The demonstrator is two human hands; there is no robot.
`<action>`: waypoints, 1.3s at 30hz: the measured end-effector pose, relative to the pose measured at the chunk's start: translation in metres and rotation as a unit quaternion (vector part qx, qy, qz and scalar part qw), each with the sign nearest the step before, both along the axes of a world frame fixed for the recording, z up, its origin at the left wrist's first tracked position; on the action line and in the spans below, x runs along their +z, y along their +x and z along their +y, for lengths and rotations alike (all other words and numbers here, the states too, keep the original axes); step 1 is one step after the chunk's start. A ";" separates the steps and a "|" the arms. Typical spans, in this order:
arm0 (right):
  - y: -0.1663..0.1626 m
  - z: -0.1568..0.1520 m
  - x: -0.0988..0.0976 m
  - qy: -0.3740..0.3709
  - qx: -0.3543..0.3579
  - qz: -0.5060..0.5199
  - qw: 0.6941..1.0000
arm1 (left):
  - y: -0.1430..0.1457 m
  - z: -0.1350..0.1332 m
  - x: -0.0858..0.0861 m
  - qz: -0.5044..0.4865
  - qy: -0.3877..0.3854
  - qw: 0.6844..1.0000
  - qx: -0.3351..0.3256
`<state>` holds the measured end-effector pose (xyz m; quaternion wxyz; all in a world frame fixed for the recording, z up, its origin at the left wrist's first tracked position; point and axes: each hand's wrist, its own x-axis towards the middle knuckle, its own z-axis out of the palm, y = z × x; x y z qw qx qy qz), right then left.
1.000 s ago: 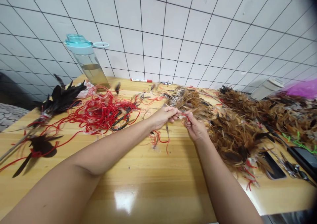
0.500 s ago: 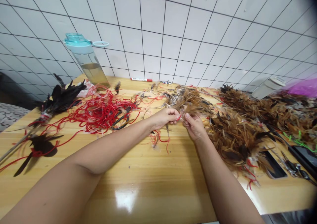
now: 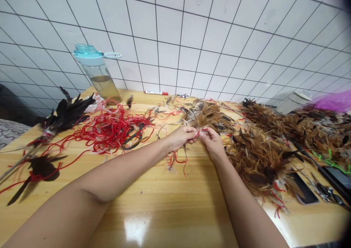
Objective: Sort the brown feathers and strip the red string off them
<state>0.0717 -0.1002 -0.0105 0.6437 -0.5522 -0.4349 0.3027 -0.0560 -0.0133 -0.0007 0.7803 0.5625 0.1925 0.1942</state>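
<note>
My left hand (image 3: pixel 183 136) and my right hand (image 3: pixel 212 141) meet near the middle of the table, fingertips almost touching. Between them runs a short piece of red string (image 3: pixel 203 130), pinched by both hands. Just beyond my fingers lies a bunch of brown feathers (image 3: pixel 207 117); whether the string goes round its quills is hidden. A tangle of red string (image 3: pixel 109 129) lies left of my left hand, with black-handled scissors (image 3: pixel 133 138) partly under it. Close by my right forearm is a large heap of brown feathers (image 3: pixel 255 158).
A water bottle (image 3: pixel 102 80) stands at the back left. Black feathers on a stick (image 3: pixel 63 111) lie at the left. A marker (image 3: pixel 156 92) rests near the tiled wall. To the right are a phone (image 3: pixel 305 189), metal scissors (image 3: pixel 325 191) and a white container (image 3: pixel 294 101).
More red string now shows between my fingertips, its end sticking out over my right hand. My right fingers have drawn in and bent more. The whole view has tilted slightly upward.
</note>
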 end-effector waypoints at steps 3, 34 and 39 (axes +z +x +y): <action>0.002 0.001 -0.002 -0.014 -0.021 -0.066 0.997 | 0.000 0.001 0.002 0.033 0.052 0.998 0.022; -0.005 -0.005 -0.002 -0.074 -0.054 -0.228 0.969 | -0.004 0.017 0.007 -0.063 -0.005 0.992 0.107; -0.005 -0.006 -0.002 -0.072 -0.028 -0.273 0.959 | -0.006 0.014 0.010 -0.027 0.081 0.995 0.060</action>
